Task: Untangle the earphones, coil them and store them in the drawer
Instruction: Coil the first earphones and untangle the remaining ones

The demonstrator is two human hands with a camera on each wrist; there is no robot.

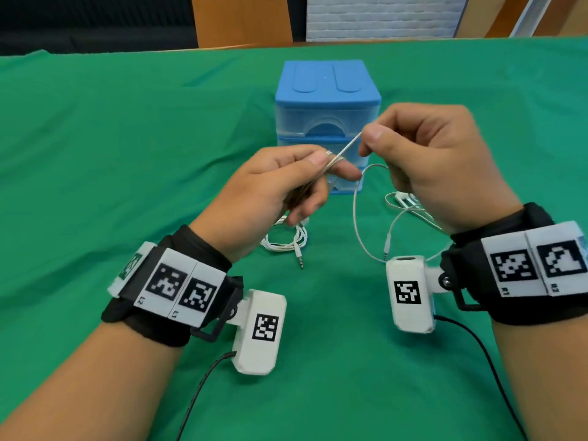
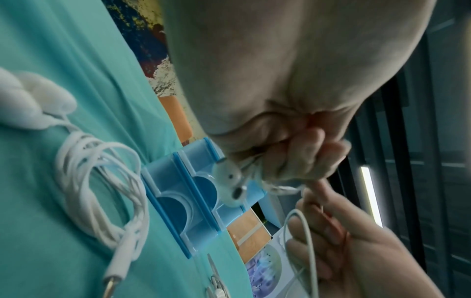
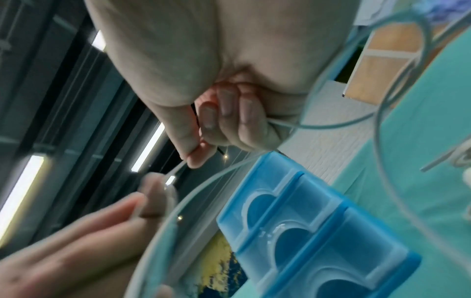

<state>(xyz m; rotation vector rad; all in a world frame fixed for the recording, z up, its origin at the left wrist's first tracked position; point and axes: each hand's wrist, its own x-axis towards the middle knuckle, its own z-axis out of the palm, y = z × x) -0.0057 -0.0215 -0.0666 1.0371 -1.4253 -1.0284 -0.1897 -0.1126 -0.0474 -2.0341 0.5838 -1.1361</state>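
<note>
Head view: above the middle of a green-covered desk (image 1: 95, 138), the left hand (image 1: 264, 186) has white earphones (image 1: 345, 147) looped around its extended index finger, thumb pressing the turns, other fingers curled over an earbud (image 2: 230, 177). The right hand (image 1: 439, 163) pinches the taut cable between thumb and forefinger, slack trailing down to a jack plug (image 1: 386, 246). A coiled second set (image 1: 286, 240) lies below the left hand. A blue drawer unit (image 1: 327, 100) stands toward the far edge, drawers closed.
</note>
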